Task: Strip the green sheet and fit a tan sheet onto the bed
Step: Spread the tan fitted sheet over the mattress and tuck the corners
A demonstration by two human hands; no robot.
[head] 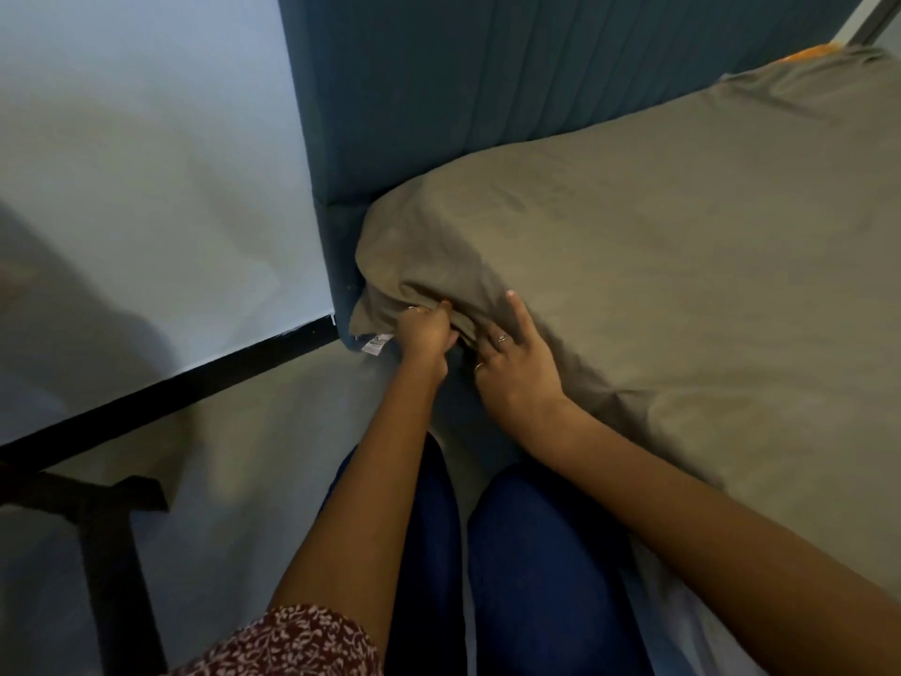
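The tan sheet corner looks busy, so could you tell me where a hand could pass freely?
Free: the floor between the wall's black baseboard and the knees. Crowded: the tan sheet corner by the headboard, where left hand grips and right hand rests.

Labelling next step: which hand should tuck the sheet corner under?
Left, probably. The left hand already grips the tan fabric sheet's bunched corner by the white tag; the right hand rests open on it.

Sheet (658, 246) on bed — headboard (487, 90) behind.
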